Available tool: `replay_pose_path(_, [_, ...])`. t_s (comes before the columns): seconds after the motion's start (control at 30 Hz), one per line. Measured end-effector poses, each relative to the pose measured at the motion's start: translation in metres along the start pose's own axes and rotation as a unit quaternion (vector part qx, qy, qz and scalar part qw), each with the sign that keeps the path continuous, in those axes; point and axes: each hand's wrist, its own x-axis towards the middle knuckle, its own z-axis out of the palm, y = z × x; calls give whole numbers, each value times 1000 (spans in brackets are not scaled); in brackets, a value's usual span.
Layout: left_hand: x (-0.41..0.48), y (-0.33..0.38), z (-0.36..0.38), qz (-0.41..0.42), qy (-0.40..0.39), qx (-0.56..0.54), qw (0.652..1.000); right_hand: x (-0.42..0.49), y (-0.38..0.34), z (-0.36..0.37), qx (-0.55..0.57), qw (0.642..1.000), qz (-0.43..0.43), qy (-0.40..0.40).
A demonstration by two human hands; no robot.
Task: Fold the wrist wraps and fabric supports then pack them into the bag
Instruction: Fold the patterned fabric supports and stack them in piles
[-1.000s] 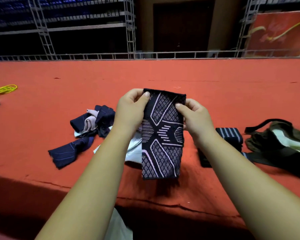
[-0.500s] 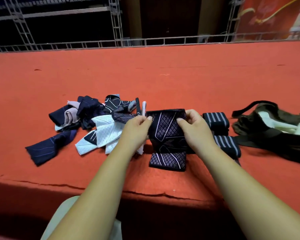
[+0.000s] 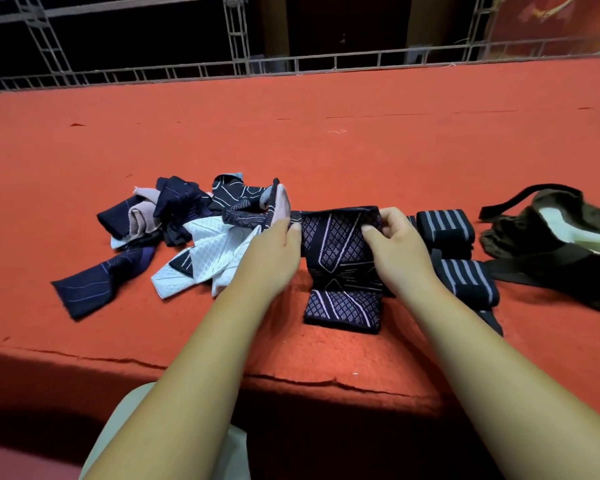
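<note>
Both hands on it: left hand (image 3: 274, 251) and right hand (image 3: 395, 247) each pinch the top edge of the dark patterned support (image 3: 340, 265), its lower end folded on the red carpet (image 3: 326, 150), between the loose pile (image 3: 194, 233) and the olive bag (image 3: 551, 244); metal trussing (image 3: 236, 32) lines the dark back
</note>
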Motion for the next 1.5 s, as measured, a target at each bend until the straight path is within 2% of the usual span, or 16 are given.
replay_pose_path(0.13, [-3,3,-6,15,13,-32,999,-1,-4,3,28,1000,5,-4])
replay_pose_path(0.23, [3,4,-3,-26,-1,-144,989,-2,-10,4,54,999,1,-3])
replay_pose_path(0.4, [13,13,-5,-44,58,-290,954,-3,-12,-6,86,996,-8,2])
replay_pose_path(0.53, [14,24,-14,-35,24,-364,931,-3,-19,-19,99,995,-17,5])
replay_pose_path(0.67, [2,46,-31,-22,-28,-419,907,-3,-28,-31,178,984,-14,0])
replay_pose_path(0.8, [-6,53,-41,12,-89,-383,919,-5,-33,-39,251,968,-10,-4])
replay_pose_path(0.87, [-7,50,-33,-3,-93,-371,924,-9,-27,-46,201,979,-12,-25])
replay_pose_path(0.97, [-11,44,-16,-41,-61,-387,919,-18,-10,-53,83,990,3,-110])
replay_pose_path(1.1, [-11,33,1,-69,-30,-391,917,-22,12,-52,73,983,18,-165])
replay_pose_path(1.23, [-8,32,7,-87,-41,-442,892,-16,23,-46,52,984,20,-167])
replay_pose_path(1.3, [-6,31,5,-81,-73,-437,893,-12,25,-44,74,986,22,-150])
replay_pose_path(1.43, [-4,17,2,-63,-195,-355,912,-6,28,-43,93,985,30,-140])
replay_pose_path(1.5, [-4,12,1,-54,-213,-332,917,-8,26,-41,96,984,33,-146])
